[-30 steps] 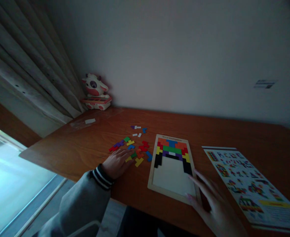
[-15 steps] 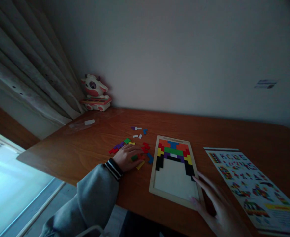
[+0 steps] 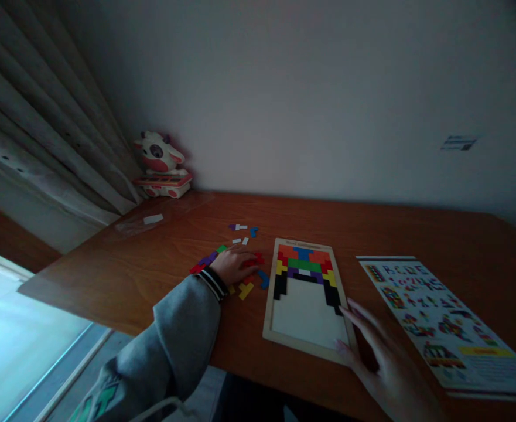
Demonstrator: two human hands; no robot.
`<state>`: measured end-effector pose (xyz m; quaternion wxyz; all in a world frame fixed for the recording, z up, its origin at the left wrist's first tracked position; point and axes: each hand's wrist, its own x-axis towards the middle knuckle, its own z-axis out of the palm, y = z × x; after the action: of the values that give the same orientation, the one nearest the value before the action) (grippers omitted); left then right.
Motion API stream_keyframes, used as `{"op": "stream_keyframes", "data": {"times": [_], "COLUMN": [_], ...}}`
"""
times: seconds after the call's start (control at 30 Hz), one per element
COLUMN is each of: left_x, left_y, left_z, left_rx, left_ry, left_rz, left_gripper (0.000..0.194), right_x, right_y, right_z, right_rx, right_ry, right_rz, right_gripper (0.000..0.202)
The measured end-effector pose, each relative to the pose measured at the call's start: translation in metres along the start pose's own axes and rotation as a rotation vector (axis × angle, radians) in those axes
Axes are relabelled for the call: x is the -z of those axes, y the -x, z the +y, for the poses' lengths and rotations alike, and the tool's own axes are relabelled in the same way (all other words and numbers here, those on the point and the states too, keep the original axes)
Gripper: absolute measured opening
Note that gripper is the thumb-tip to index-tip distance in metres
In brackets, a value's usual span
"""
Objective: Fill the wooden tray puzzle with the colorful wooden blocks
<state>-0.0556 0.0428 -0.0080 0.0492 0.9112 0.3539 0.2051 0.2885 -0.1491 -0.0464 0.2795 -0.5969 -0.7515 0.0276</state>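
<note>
A wooden puzzle frame [image 3: 299, 348] lies on the table, its upper part filled with coloured block pieces and its lower part bare. My right hand [image 3: 374, 346] rests on the frame's right edge, thumb and fingers apart. To the left of the frame, my left hand [image 3: 234, 265] is over a pile of loose pieces; what lies beneath its palm is hidden, and its fingertips are too dim to read. A yellow piece [image 3: 246, 290] lies below that hand, and a blue piece [image 3: 263, 279] is by its right side.
A printed pattern sheet [image 3: 442, 322] lies on the right. Small white pieces [image 3: 236, 241] are beyond my left hand. A cow-shaped toy keyboard [image 3: 163, 170] stands at the back left, near a clear plastic bag [image 3: 130, 227]. Curtains hang on the left.
My left hand has moved up and slightly right over the pieces, uncovering more of the yellow one. The whole view has shifted a little. My right hand stays at the frame's edge.
</note>
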Motion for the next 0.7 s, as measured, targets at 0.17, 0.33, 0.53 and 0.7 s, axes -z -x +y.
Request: {"op": "stream_keyframes", "data": {"times": [0.17,0.33,0.53,0.7], "left_x": [-0.0047,-0.0038,-0.0052,-0.005], "left_y": [0.0074,0.0084,0.0087,0.0094], "left_z": [-0.0031,-0.0009,-0.0005,0.0003], "left_rx": [0.0,-0.025,0.011,0.021], "left_ry": [0.072,0.098,0.169,0.214], "left_rz": [0.054,0.053,0.087,0.121], "left_gripper": [0.025,0.028,0.023,0.024], "right_x": [0.0011,0.0037,0.0052,0.0048], "right_y": [0.0005,-0.0014,-0.0026,-0.0023], "right_z": [-0.0024,-0.0054,-0.0077,-0.0074], "right_rx": [-0.031,-0.031,-0.035,-0.035], "right_ry": [-0.03,-0.031,-0.036,-0.032], "right_rz": [0.0,0.003,0.018,0.023], "right_gripper": [0.055,0.055,0.054,0.053]}}
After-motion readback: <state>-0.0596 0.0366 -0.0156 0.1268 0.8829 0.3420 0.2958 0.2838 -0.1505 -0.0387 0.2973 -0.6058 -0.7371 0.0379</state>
